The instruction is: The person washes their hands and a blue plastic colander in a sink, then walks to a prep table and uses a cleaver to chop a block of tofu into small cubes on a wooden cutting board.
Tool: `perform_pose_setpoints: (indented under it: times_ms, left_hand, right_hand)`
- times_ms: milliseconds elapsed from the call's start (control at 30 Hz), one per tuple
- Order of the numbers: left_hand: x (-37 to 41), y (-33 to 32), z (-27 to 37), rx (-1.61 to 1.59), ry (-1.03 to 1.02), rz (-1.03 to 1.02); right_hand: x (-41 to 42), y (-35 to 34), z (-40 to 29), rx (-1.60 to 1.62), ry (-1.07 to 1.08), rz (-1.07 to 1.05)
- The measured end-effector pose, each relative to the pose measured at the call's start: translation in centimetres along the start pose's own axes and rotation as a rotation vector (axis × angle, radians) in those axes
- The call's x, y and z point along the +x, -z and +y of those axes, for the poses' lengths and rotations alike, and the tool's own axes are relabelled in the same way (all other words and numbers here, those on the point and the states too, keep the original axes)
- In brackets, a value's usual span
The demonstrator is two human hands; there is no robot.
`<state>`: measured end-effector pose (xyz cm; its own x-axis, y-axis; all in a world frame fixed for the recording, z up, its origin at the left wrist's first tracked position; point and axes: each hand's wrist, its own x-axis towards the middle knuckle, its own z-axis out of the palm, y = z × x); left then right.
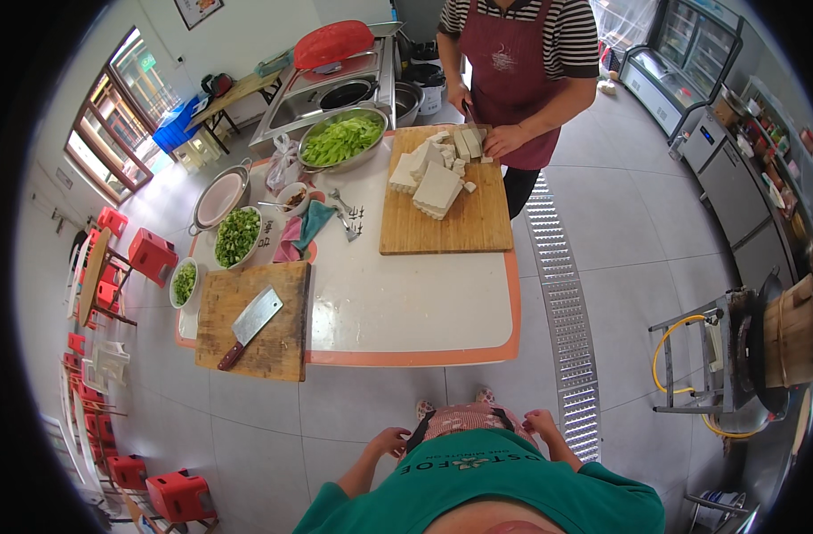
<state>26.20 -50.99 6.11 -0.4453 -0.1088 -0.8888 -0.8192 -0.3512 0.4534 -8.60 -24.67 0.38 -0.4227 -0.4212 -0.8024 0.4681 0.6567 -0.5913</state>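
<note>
My left hand (pixel 389 440) hangs beside my waist, its fingers loosely bent and apart with nothing visible in them. On the other side, my right hand (pixel 541 424) is close to the edge of my checked pink apron (pixel 460 419); whether its fingers pinch the cloth is unclear. Ahead of me stands a white table (pixel 406 300) with an orange border. A cleaver (pixel 258 314) with a wooden handle lies on a worn wooden cutting board (pixel 213 334) at the table's near left corner. Both hands are apart from the table.
Across the table a co-worker (pixel 506 73) holds a knife at white tofu blocks (pixel 438 190) on a bamboo board (pixel 446 237). Bowls of chopped greens (pixel 238 237) and a basin of sliced green vegetable (pixel 343 140) stand left. A metal floor drain (pixel 573 334) runs at right.
</note>
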Motion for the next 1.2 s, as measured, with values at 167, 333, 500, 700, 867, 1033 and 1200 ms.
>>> perform_pose_setpoints:
  times_ms: [167,333,500,700,867,1033,1200]
  left_hand:
    - [0.2,0.1,-0.2,0.004,0.001,-0.009]
    - [-0.2,0.1,0.0,0.002,-0.004,-0.002]
    - [0.1,0.1,-0.4,0.013,-0.014,0.001]
    - [-0.1,-0.2,0.1,0.058,-0.053,0.055]
    - [0.1,-0.5,1.8,0.153,-0.177,0.139]
    - [-0.1,-1.4,3.7,0.157,-0.327,0.187]
    - [0.2,-2.0,3.9,0.174,-0.460,0.208]
  right_hand:
    - [0.2,0.0,0.1,-0.017,0.005,0.003]
    - [0.2,-0.2,-0.2,-0.027,0.005,0.002]
    - [0.5,-0.1,-0.1,-0.037,0.022,-0.001]
    - [0.9,0.0,0.1,-0.006,0.000,-0.010]
    - [0.7,0.0,0.1,-0.005,0.004,-0.005]
    - [0.4,0.1,-0.3,-0.030,-0.004,-0.021]
    - [0.2,0.0,-0.5,-0.025,-0.023,-0.035]
